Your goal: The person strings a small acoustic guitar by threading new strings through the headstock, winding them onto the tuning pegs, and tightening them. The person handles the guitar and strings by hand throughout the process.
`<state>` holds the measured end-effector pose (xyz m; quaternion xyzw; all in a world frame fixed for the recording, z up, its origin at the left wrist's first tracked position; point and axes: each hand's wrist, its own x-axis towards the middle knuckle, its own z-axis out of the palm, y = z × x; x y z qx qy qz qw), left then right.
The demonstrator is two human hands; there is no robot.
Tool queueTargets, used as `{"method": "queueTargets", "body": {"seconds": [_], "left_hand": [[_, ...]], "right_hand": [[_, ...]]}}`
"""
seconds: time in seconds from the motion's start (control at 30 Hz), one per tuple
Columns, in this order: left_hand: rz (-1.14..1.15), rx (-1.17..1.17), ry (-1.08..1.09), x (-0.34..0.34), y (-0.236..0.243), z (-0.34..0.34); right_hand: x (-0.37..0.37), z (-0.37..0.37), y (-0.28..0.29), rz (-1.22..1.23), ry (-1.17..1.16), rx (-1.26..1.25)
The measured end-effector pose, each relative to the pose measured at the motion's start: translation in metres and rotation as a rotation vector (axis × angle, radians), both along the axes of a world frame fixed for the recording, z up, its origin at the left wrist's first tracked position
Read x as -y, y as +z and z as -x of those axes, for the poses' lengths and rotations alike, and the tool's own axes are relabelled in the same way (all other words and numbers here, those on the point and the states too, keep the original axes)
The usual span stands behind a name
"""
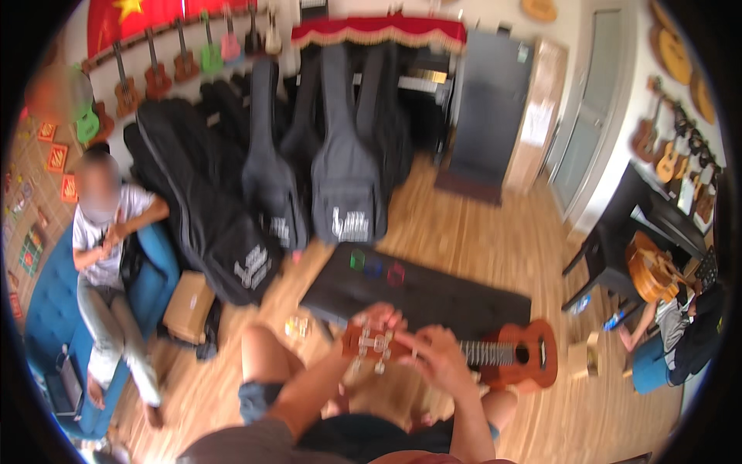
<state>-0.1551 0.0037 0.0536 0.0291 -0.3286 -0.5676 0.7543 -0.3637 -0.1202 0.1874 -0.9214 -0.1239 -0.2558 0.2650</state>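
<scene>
The fingers of the left hand [379,319] were curled around the headstock of a small reddish-brown ukulele [495,354], closed on it from above beside the tuning pegs, while the fingers of the right hand [439,357] were bent together over the top of the neck, just past the headstock, pressed onto the strings. The ukulele lay crosswise over the person's lap, its headstock toward the left and its round body with the sound hole jutting out to the right of the right hand, past the knee. Just beyond the ukulele, a long black padded bench [433,298] stretched across the wooden floor [479,232], with three small coloured translucent cubes [375,267] set on its near-left end. Beyond the bench and to the ukulele's upper left, a row of black guitar bags [309,170] leaned against the wall, with a line of coloured ukuleles hung above them [185,58]. Far to the ukulele's left a seated person [104,255] rested on a blue sofa [46,309], a cardboard box [188,305] beside them. To the ukulele's right stood a small wooden block [585,357], and farther right another person held a guitar [653,271].
</scene>
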Motion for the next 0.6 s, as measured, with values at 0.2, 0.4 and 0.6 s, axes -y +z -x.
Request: {"method": "queueTargets", "body": {"seconds": [0.2,0.4,0.6], "left_hand": [[0.369,-0.556,-0.150,0.028,-0.039,0.048],[0.339,-0.489,-0.191,0.038,-0.042,0.049],[0.176,-0.233,-0.161,0.018,-0.034,0.025]], "right_hand": [[0.001,0.012,0.001,-0.057,0.038,0.026],[-0.006,0.020,0.014,-0.126,0.090,-0.016],[-0.013,0.023,0.012,-0.047,-0.021,-0.120]]}}
